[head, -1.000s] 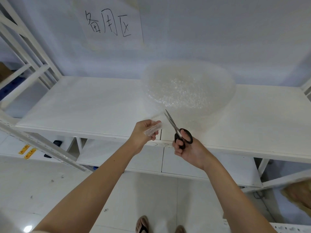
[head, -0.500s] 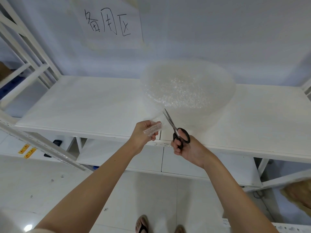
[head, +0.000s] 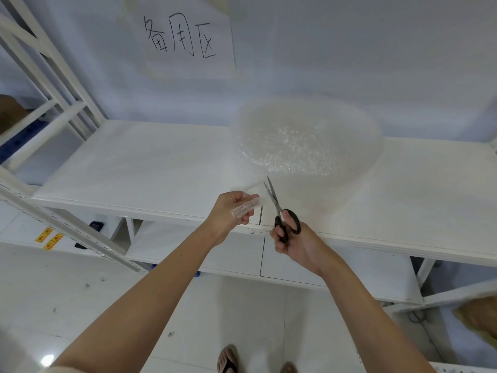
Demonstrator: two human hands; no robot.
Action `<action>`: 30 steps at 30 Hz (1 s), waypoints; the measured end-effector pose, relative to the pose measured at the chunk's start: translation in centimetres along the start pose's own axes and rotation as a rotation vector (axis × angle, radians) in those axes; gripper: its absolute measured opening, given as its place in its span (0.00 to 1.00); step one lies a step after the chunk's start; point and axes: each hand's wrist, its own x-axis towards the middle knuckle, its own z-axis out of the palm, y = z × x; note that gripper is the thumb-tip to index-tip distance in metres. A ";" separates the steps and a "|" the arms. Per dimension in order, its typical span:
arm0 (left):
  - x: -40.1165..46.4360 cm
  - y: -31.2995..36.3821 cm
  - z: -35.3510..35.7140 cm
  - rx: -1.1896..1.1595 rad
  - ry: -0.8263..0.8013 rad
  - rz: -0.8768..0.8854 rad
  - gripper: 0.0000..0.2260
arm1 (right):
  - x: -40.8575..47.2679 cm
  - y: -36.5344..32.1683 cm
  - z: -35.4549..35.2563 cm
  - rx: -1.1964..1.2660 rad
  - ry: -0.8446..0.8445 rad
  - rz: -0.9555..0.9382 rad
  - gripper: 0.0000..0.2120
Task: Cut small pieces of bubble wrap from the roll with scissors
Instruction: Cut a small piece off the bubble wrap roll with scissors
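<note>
A big clear bubble wrap roll (head: 306,138) stands on the white shelf (head: 134,170), right of centre. Its loose end runs forward toward the shelf's front edge. My left hand (head: 232,211) pinches a small strip of bubble wrap (head: 246,207) at that loose end. My right hand (head: 295,240) grips black-handled scissors (head: 282,211) just right of the strip. The blades point up toward the roll and stand slightly apart at the tips.
A paper sign (head: 183,36) with handwritten characters hangs on the wall behind. White rack uprights (head: 48,76) rise at the left. A lower shelf (head: 215,251) sits beneath. My feet in sandals (head: 228,359) stand on the tiled floor.
The scissors have shifted slightly left and forward along the loose wrap, and the blades have opened a little. My left hand keeps its hold on the strip.
</note>
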 end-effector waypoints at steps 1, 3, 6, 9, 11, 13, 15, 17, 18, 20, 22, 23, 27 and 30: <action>-0.1 0.0 0.0 0.010 -0.004 -0.003 0.07 | 0.2 0.0 0.1 0.017 -0.018 0.025 0.21; -0.2 0.1 0.0 0.005 -0.004 -0.010 0.08 | 0.5 -0.2 0.4 0.023 -0.026 0.053 0.23; -0.4 -0.1 0.0 0.008 -0.026 -0.021 0.08 | 1.0 -0.6 0.8 0.048 -0.016 0.058 0.23; -0.5 -0.1 -0.2 0.015 -0.030 -0.020 0.07 | 1.3 -0.7 0.9 0.093 -0.005 0.058 0.21; -0.5 -0.1 -0.4 0.011 -0.029 -0.016 0.06 | 1.3 -0.8 0.8 0.086 -0.002 0.060 0.21; -0.4 -0.1 -0.6 0.010 -0.026 -0.015 0.03 | 1.2 -0.9 0.8 0.056 0.010 0.057 0.20; -0.3 -0.3 -0.6 0.008 -0.020 -0.014 0.02 | 1.1 -1.1 0.7 0.029 0.021 0.040 0.19; -0.3 -0.4 -0.6 0.008 -0.008 -0.016 0.03 | 1.2 -1.2 0.7 0.010 0.028 0.011 0.19; -0.2 -0.5 -0.6 0.005 -0.003 -0.014 0.03 | 1.3 -1.2 0.7 -0.003 0.038 0.001 0.19; 0.0 -0.6 -0.7 0.006 0.001 -0.012 0.03 | 1.3 -1.3 0.7 -0.027 0.062 -0.012 0.19; 0.2 -0.6 -0.9 0.016 -0.002 -0.010 0.05 | 1.3 -1.3 0.7 -0.036 0.072 -0.014 0.19; 0.3 -0.7 -0.9 0.016 -0.004 -0.010 0.05 | 1.4 -1.3 0.8 -0.039 0.070 -0.007 0.19; 0.3 -0.7 -1.1 0.006 -0.003 -0.025 0.04 | 1.5 -1.2 1.0 0.017 0.016 0.053 0.19; 0.1 -0.9 -1.0 0.007 -0.009 -0.032 0.03 | 1.6 -1.4 0.9 0.059 -0.005 0.051 0.20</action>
